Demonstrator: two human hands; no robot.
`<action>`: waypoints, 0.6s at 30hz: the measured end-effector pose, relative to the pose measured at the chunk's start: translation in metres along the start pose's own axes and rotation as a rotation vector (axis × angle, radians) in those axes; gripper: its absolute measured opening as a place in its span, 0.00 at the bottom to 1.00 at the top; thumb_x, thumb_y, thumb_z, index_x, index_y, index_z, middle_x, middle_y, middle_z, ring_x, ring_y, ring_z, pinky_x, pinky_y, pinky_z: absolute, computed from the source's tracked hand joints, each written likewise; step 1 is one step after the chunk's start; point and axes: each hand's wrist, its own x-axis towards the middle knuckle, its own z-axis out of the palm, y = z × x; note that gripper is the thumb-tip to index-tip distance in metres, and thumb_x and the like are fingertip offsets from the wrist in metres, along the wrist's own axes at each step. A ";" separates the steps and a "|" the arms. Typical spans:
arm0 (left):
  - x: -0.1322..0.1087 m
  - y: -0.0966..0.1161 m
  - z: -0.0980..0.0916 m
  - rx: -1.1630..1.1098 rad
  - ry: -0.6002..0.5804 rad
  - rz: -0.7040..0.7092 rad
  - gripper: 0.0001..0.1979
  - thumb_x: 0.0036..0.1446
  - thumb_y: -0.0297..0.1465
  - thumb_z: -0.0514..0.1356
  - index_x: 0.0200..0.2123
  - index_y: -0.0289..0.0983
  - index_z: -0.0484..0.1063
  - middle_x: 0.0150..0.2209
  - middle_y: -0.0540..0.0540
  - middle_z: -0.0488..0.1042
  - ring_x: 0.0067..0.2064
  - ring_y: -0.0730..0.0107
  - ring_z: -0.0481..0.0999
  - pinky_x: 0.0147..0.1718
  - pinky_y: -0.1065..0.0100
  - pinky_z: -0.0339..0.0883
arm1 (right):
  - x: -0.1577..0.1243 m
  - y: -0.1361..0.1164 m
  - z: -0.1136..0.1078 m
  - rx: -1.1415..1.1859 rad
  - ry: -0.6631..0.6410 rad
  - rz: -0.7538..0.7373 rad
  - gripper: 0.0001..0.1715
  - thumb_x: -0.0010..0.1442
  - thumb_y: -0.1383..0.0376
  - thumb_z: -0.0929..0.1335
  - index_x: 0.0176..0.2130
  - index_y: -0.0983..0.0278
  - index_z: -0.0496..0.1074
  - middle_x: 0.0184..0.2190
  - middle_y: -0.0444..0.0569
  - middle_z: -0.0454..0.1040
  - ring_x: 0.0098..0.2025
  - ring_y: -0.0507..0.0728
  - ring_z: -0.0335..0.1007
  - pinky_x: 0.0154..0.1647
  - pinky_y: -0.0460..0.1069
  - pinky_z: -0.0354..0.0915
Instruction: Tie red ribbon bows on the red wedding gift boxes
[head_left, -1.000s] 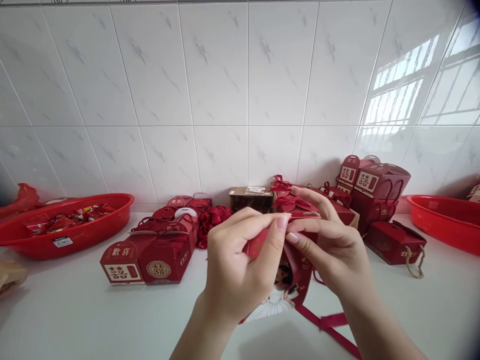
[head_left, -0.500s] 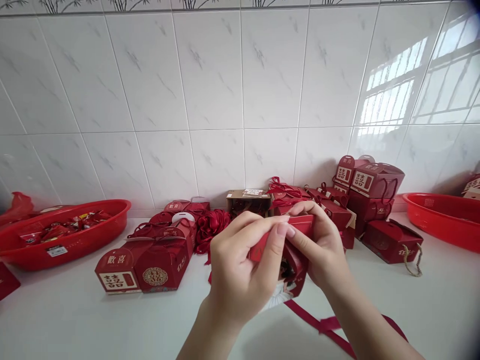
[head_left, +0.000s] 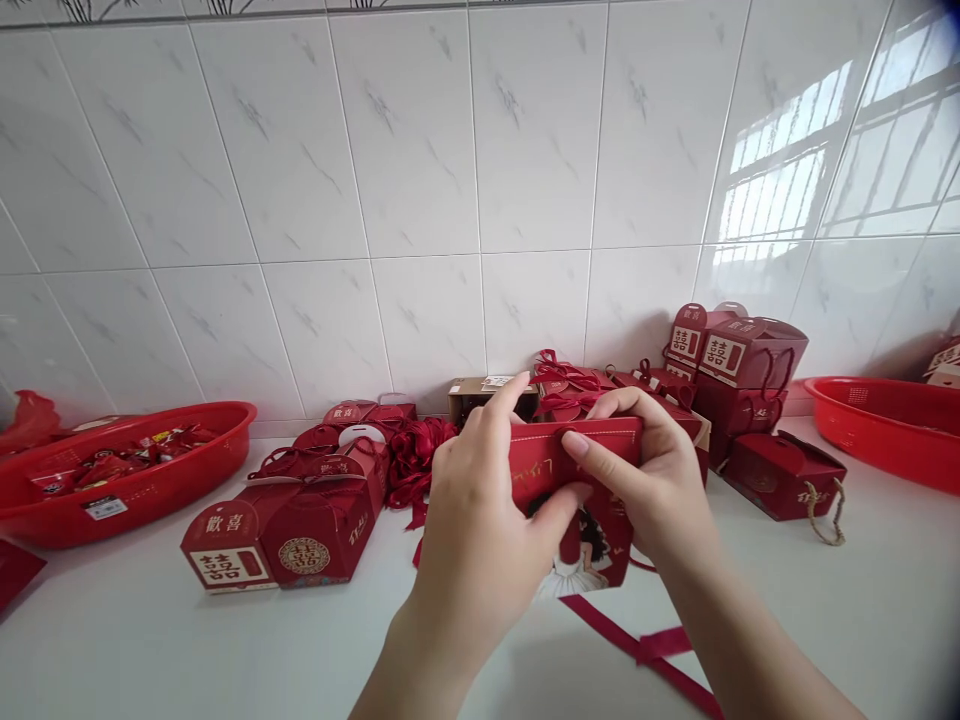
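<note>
A small red gift bag point(head_left: 613, 530) with gold writing, a stitched top edge and a printed picture of a couple is raised over the white table. My right hand point(head_left: 660, 490) grips its top right edge, thumb on the front and fingers behind. On the other side my left hand point(head_left: 480, 510) holds the bag, its thumb across the front and its index finger lifted; the remaining fingers are partly hidden. Beneath the bag a dark red ribbon point(head_left: 611, 630) lies on the table point(head_left: 300, 660).
Red gift boxes point(head_left: 315, 555) stand at left, beside a bunch of red ribbon point(head_left: 420, 450). A red basket point(head_left: 176, 485) at far left holds wrapped sweets. More red boxes point(head_left: 750, 400) are stacked at right, near another red basket point(head_left: 877, 425). A tiled wall point(head_left: 427, 190) rises behind.
My thumbs, which met at the bag's top edge, have moved apart. The bag's front now faces me more, showing the writing and picture. My left index finger has lifted.
</note>
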 end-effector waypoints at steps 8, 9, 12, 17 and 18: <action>0.003 -0.008 -0.019 -0.009 0.011 -0.037 0.20 0.54 0.32 0.62 0.50 0.42 0.64 0.40 0.47 0.74 0.38 0.67 0.76 0.37 0.68 0.72 | 0.004 -0.004 -0.008 -0.212 0.077 -0.169 0.14 0.50 0.64 0.75 0.32 0.61 0.66 0.28 0.43 0.71 0.27 0.50 0.67 0.24 0.44 0.68; 0.004 -0.009 -0.024 -0.010 -0.022 -0.064 0.12 0.55 0.33 0.62 0.43 0.41 0.68 0.34 0.49 0.74 0.32 0.70 0.75 0.30 0.71 0.71 | 0.004 -0.005 -0.008 -0.238 0.078 -0.194 0.14 0.50 0.64 0.75 0.32 0.61 0.66 0.27 0.42 0.70 0.26 0.50 0.67 0.23 0.44 0.68; 0.008 -0.014 -0.040 -0.045 -0.142 -0.106 0.08 0.55 0.37 0.62 0.28 0.39 0.70 0.22 0.53 0.71 0.20 0.75 0.68 0.15 0.75 0.60 | 0.004 -0.008 -0.011 -0.332 0.049 -0.280 0.13 0.50 0.65 0.74 0.31 0.61 0.66 0.26 0.41 0.69 0.24 0.49 0.65 0.21 0.43 0.65; 0.009 -0.012 -0.062 -0.178 -0.090 0.012 0.02 0.53 0.30 0.64 0.28 0.41 0.75 0.27 0.50 0.75 0.28 0.73 0.74 0.21 0.77 0.67 | 0.002 -0.009 -0.016 -0.444 -0.249 -0.450 0.14 0.51 0.69 0.73 0.32 0.61 0.64 0.25 0.41 0.69 0.25 0.49 0.66 0.23 0.44 0.65; 0.008 -0.010 -0.064 -0.220 -0.071 0.014 0.02 0.52 0.29 0.64 0.31 0.41 0.75 0.28 0.50 0.75 0.28 0.73 0.75 0.22 0.77 0.69 | 0.001 -0.009 -0.016 -0.437 -0.326 -0.475 0.14 0.51 0.70 0.73 0.32 0.61 0.64 0.25 0.41 0.70 0.25 0.50 0.66 0.23 0.45 0.64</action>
